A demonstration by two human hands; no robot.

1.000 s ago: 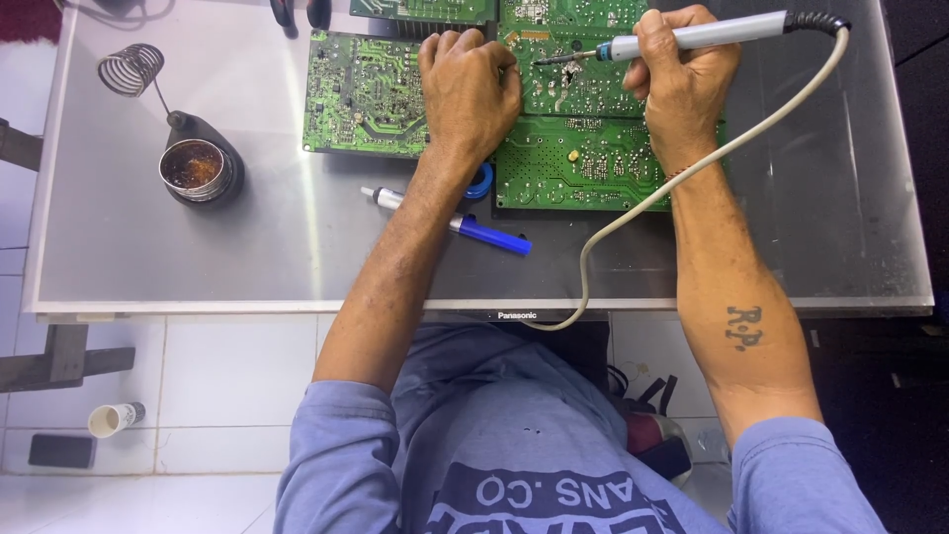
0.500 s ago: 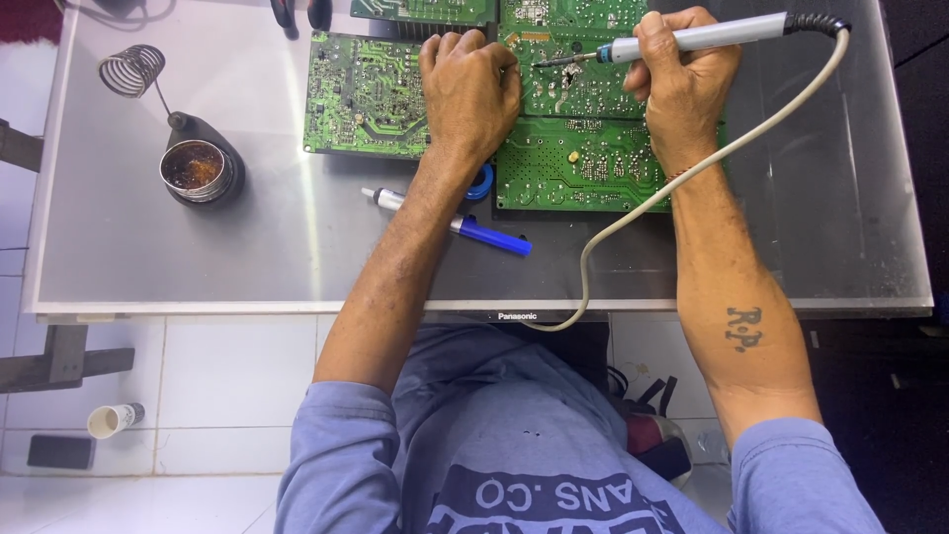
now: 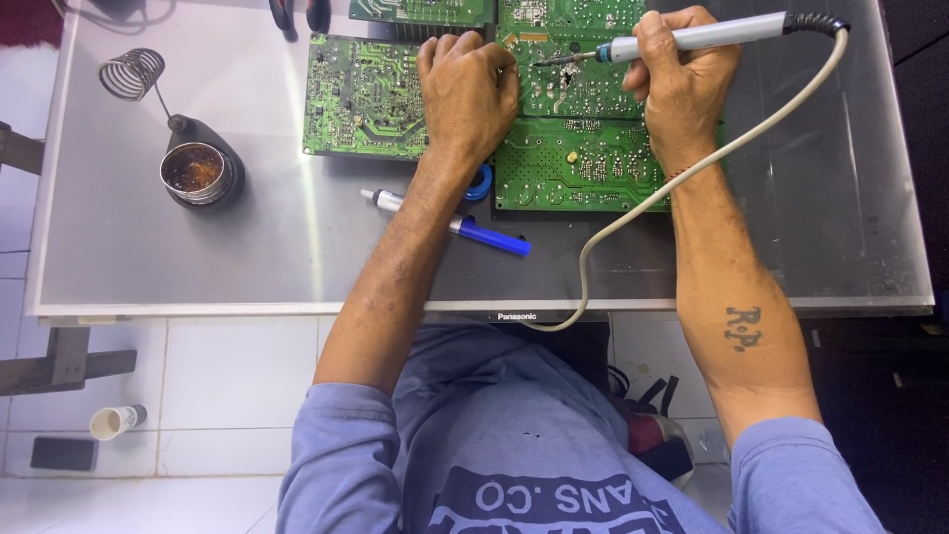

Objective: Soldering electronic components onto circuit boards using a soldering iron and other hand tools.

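Here the right hand (image 3: 682, 84) is clenched around a grey-handled soldering iron (image 3: 692, 38), held like a pen, its dark tip resting on the upper green printed circuit board (image 3: 583, 84). The left hand (image 3: 470, 89) lies knuckles-up on the same board's near-left corner, fingers curled and pressing down; whether it pinches anything under the fingers cannot be told. Judging by this, the step in hand is heating a joint on that board, and the next move calls for a steady tip and a firmly pinned board.

Just below that board lies a second green circuit board (image 3: 578, 168), touching it; to its left a third green board (image 3: 361, 94) with many small parts. Below the left wrist sit a blue ring of tape (image 3: 481, 183) and a blue-and-white desoldering pump (image 3: 455, 224). Well to the left of the boards stands a round dark iron stand with a coiled wire holder (image 3: 198, 168). The beige cord (image 3: 643, 208) loops from the iron over the front rim of the flat grey panel (image 3: 247, 257), where a small pale label sits on the dark front strip. On the white floor tiles, far lower left, lie a small white tube (image 3: 117, 421) and a black rectangular block (image 3: 62, 453).
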